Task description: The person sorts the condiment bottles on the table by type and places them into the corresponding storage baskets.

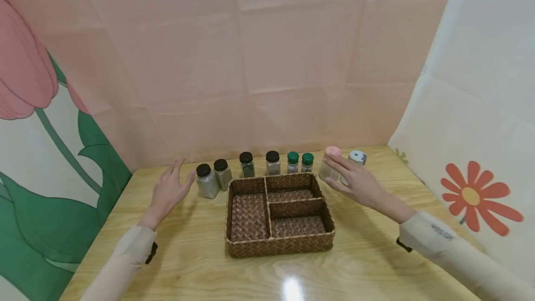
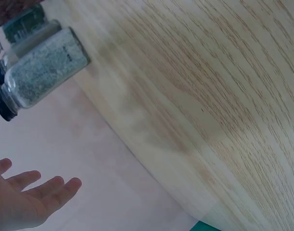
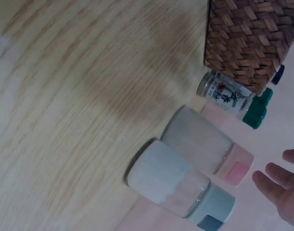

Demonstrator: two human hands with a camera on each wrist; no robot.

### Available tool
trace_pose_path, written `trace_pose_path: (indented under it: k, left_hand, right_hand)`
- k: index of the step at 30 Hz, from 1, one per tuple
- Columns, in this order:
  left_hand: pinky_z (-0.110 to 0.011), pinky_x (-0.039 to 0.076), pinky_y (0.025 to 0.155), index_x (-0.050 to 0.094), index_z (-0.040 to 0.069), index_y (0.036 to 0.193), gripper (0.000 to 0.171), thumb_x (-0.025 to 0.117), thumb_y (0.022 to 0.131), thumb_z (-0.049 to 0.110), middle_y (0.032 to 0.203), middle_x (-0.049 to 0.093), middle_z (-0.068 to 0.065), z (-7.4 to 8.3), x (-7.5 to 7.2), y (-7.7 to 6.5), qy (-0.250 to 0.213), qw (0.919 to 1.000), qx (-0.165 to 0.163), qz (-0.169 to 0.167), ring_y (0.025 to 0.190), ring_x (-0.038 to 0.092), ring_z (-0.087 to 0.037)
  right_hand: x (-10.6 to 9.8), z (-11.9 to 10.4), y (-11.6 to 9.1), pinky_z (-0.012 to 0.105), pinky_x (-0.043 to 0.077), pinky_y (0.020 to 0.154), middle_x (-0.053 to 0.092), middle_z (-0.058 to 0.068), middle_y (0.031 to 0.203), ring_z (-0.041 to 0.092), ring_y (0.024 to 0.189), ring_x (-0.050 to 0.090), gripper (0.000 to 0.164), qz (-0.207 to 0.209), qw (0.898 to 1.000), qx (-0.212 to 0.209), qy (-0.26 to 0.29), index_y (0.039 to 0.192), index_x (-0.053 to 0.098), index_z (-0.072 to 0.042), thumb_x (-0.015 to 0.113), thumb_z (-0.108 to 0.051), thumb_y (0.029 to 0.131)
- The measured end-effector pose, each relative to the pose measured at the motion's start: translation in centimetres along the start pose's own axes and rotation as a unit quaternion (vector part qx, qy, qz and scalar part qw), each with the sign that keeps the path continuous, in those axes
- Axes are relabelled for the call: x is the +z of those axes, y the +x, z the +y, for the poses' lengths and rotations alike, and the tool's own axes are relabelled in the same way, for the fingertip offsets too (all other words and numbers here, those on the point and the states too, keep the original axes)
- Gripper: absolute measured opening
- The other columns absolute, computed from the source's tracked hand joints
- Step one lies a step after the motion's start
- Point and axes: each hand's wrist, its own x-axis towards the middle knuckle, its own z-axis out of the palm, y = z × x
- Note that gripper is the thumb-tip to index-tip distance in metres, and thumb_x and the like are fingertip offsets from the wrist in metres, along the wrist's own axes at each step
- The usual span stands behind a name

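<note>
My left hand point(image 1: 166, 192) hovers at the left, fingers spread, beside a black-capped jar point(image 1: 207, 184) of pale granules. In the left wrist view that jar point(image 2: 48, 70) stands apart from the fingertips. My right hand point(image 1: 361, 182) reaches over the right side with its fingers extended, overlapping a pink-lidded jar point(image 1: 333, 151) in the head view. A gap shows between the fingers and the pink-lidded jar point(image 3: 199, 139) in the right wrist view. Close beside it stands a grey-lidded jar point(image 3: 161, 175) partly filled with white contents. Both hands hold nothing.
A woven basket point(image 1: 280, 247) with three compartments sits mid-table. Behind it stand more black-capped jars point(image 1: 273, 163) and two green-capped bottles point(image 1: 293, 164), one point(image 3: 226, 98) close to the basket's wall. A pink sheet point(image 1: 267, 68) backs the wooden table point(image 1: 192, 254).
</note>
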Motion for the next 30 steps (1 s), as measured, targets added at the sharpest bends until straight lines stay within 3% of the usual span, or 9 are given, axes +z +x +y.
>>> trace_pose_path:
  k: [15, 22, 30]
  left_hand:
    - [-0.068, 0.045, 0.082, 0.029, 0.01, 0.155, 0.072, 0.041, 0.101, 0.056, 0.154, 0.033, -0.021, 0.3, 0.7, 0.1, -0.018, 0.9998, -0.001, -0.003, 0.126, 0.043, -0.052]
    - [-0.068, 0.043, 0.085, 0.028, 0.01, 0.155, 0.072, 0.041, 0.101, 0.056, 0.155, 0.032, -0.021, 0.4, 0.8, 0.0, -0.026, 0.9997, -0.002, -0.005, 0.128, 0.041, -0.051]
    - [-0.068, 0.04, 0.089, 0.027, 0.011, 0.156, 0.074, 0.041, 0.101, 0.058, 0.156, 0.03, -0.021, 0.9, 0.8, 0.3, -0.03, 0.9995, -0.009, -0.01, 0.13, 0.039, -0.051]
  right_hand:
    - [0.9, -1.3, -0.3, 0.061, 0.046, 0.09, 0.041, 0.016, 0.151, 0.045, 0.128, 0.047, 0.063, -0.023, 0.999, 0.026, 0.031, 0.147, 0.049, -0.009, 0.072, -0.029, 0.091]
    - [1.4, -1.9, -0.6, 0.055, 0.052, 0.079, 0.042, 0.015, 0.15, 0.042, 0.115, 0.058, 0.062, -0.06, 0.995, 0.053, 0.064, 0.149, 0.046, -0.012, 0.067, -0.034, 0.095]
    - [1.9, -2.3, -0.7, 0.054, 0.053, 0.081, 0.042, 0.021, 0.149, 0.04, 0.11, 0.062, 0.062, -0.074, 0.991, 0.056, 0.097, 0.149, 0.045, -0.01, 0.067, -0.033, 0.096]
